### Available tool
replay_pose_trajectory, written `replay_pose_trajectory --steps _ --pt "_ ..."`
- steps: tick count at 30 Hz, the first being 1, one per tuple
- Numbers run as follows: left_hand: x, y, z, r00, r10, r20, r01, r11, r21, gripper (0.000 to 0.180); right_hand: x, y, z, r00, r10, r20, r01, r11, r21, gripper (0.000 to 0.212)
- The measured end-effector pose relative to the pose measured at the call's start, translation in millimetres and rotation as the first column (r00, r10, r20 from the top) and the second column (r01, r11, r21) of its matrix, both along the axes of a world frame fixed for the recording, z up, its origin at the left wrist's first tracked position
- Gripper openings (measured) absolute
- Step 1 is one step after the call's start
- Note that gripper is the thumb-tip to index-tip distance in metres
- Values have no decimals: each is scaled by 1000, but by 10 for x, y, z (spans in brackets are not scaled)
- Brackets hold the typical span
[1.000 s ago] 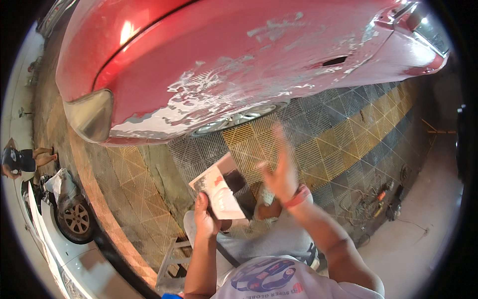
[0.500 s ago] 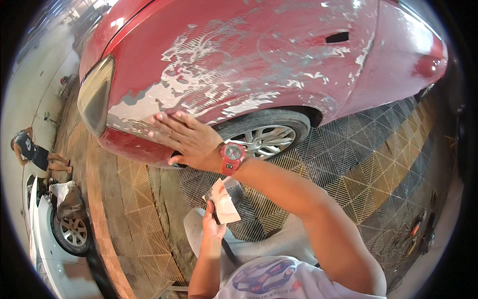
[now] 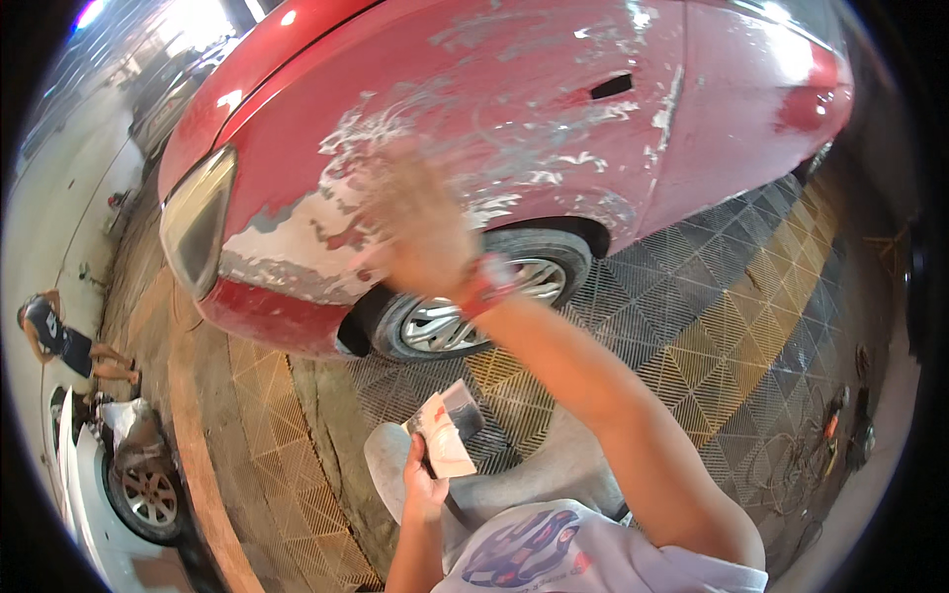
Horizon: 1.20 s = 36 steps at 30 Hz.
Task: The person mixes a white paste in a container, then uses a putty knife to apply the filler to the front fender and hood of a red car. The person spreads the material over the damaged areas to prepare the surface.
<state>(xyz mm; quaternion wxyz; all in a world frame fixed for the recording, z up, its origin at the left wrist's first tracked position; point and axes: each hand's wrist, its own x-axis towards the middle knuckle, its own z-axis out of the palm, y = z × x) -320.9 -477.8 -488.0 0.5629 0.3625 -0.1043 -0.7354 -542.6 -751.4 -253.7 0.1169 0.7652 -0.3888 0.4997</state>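
A red car fender (image 3: 287,178) carries pale filler patches, grey edges and streaky scuffed paint. My right hand (image 3: 415,227), blurred by motion, is stretched flat over the patchy area above the front wheel (image 3: 435,321); whether the palm touches the panel is hard to tell. A red watch (image 3: 489,284) is on that wrist. Lower down, my left hand (image 3: 425,484) grips folded sandpaper (image 3: 442,435), its cream backing outward and a dark grey face (image 3: 465,410) showing at one side. The fingers of that hand are partly hidden behind the sheet.
The car's headlight (image 3: 198,222) is at the left and its pinkish door (image 3: 732,109) at the right. Ribbed floor tiles (image 3: 682,296) lie below. At far left are another person (image 3: 69,341) and a white car (image 3: 104,504). Cables (image 3: 791,474) lie at right.
My right hand has swept up and to the right across the fender, away from the lower bumper edge. The view has shifted slightly. My left hand still holds the sandpaper.
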Motion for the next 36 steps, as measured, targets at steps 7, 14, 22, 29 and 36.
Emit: replay_pose_trajectory --steps 7,14,22,29,36 --pt "6 -22 15 999 14 -47 -16 999 -32 54 -946 -624 1063 945 -308 109 327 896 -300 75" --pt "-57 -80 -16 1000 -15 -12 15 1000 -22 53 -2791 -651 442 579 -595 558 686 725 61 88" --pt "-43 -108 150 997 -76 -1 76 997 -34 53 -1468 5 -195 905 -347 -245 283 923 -260 100" --pt "-143 -87 79 1000 -26 -17 27 999 23 50 -960 77 243 947 -279 -157 251 952 -173 99" --pt "-202 -142 -9 994 -62 -85 64 998 15 48 -1347 -262 581 865 -475 161 497 854 -154 104"
